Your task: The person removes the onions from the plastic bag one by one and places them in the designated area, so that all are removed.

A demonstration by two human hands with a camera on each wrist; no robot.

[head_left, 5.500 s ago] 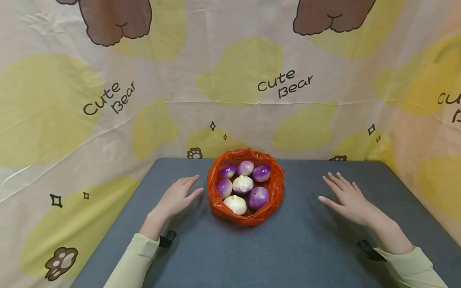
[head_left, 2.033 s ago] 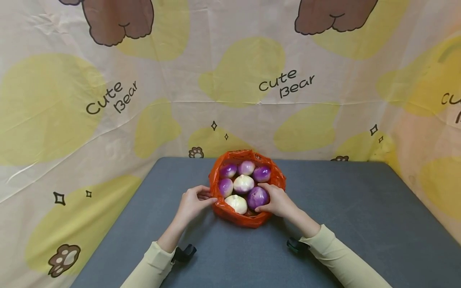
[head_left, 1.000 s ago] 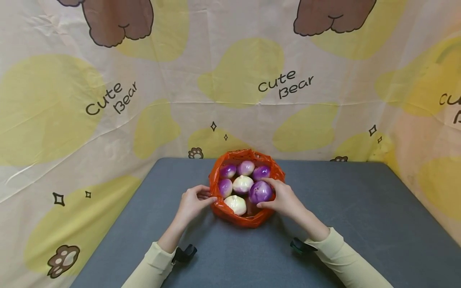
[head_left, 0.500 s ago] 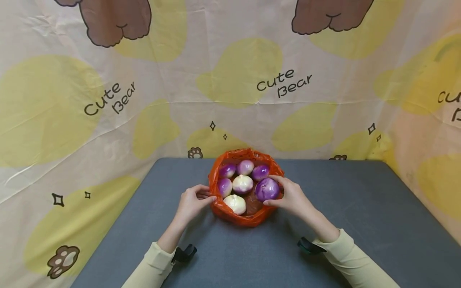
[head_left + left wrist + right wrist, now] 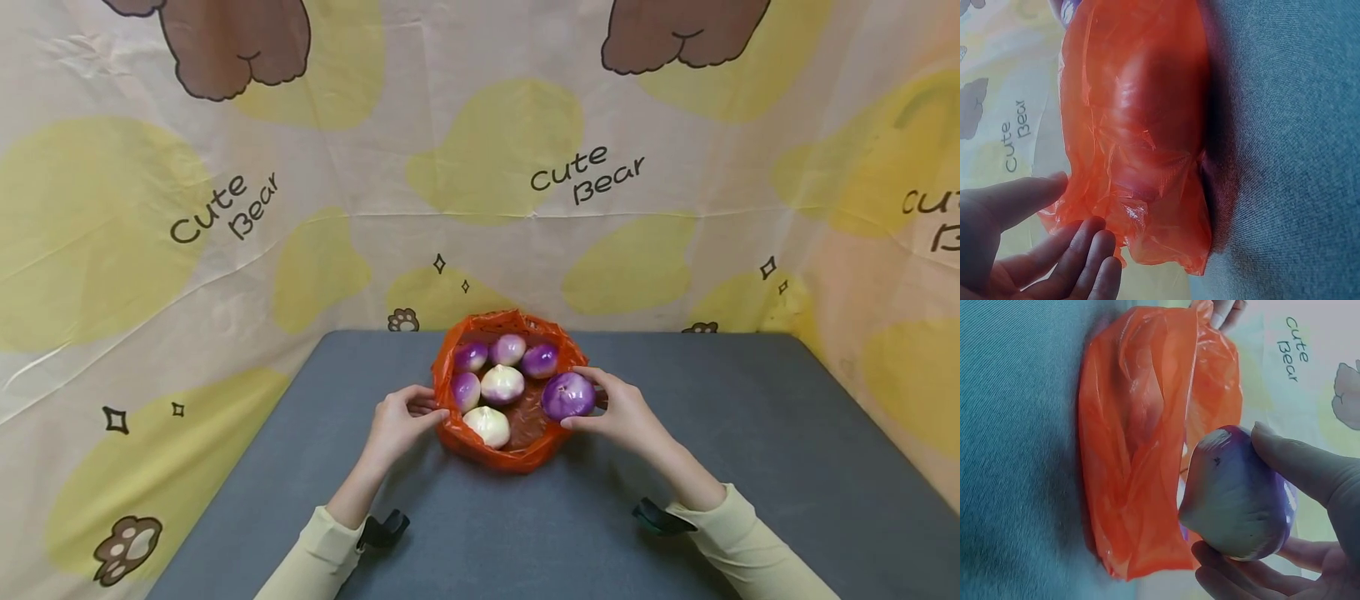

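My right hand (image 5: 628, 417) holds a purple onion (image 5: 568, 396) between thumb and fingers, over the right rim of an orange-red plastic bag (image 5: 487, 457). Seen from the right wrist, this onion (image 5: 1235, 494) has a pale, pointed end and stands above the bag's edge. At the bag's left side, my left hand (image 5: 401, 423) pinches the rim with its thumb above and fingers along the outside. Several other onions lie in the open bag, among them a white one (image 5: 487, 427) at the front and a white-topped one (image 5: 502, 385) in the middle.
The bag stands on a grey-blue cloth-like table top (image 5: 480, 533), close to its back edge. Behind it hangs a pale curtain (image 5: 480, 150) with yellow patches, bear prints and "Cute Bear" lettering. Dark bands (image 5: 386, 529) sit at both wrists.
Both hands have come in to the bag. The right hand has taken the purple onion from the bag's front right and moved it up and rightward to the rim. The left hand stays at the rim.
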